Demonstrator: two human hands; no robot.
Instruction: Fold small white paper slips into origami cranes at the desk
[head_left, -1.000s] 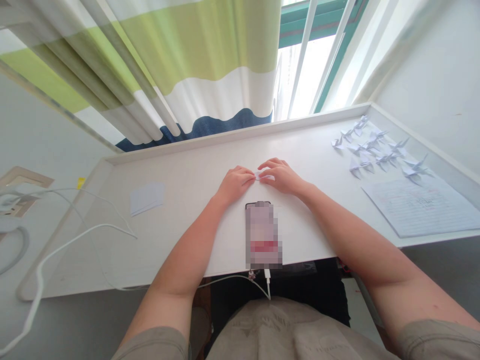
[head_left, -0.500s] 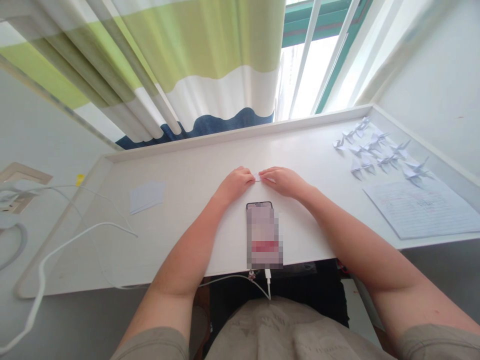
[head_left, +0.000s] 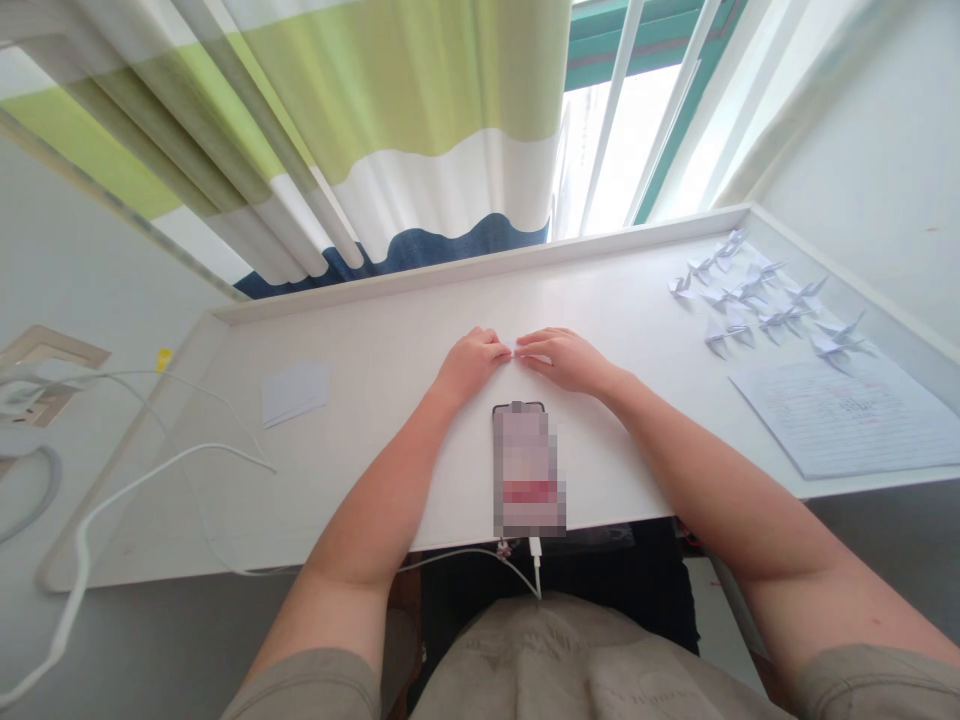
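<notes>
My left hand [head_left: 475, 358] and my right hand [head_left: 561, 356] meet fingertip to fingertip over the middle of the white desk [head_left: 390, 350]. Both are closed, their fingers pinched on a small piece of white paper [head_left: 514, 351], most of which the fingers cover. How it is folded cannot be made out. Just nearer to me than the hands lies a phone [head_left: 525, 465], its screen blurred out, with a white charging cable [head_left: 535, 555] plugged into its lower end.
Several folded white paper cranes [head_left: 780, 300] stand at the back right. Before them lies a sheet with handwriting [head_left: 847, 415]. Blank paper sheets [head_left: 296, 393] rest at the left. A loose white cable [head_left: 172, 458] crosses the left side, and a raised rim [head_left: 450, 270] runs along the desk's back.
The fingertips have shifted slightly on the small paper, and less of it shows between them now. Both hands stay in nearly the same place.
</notes>
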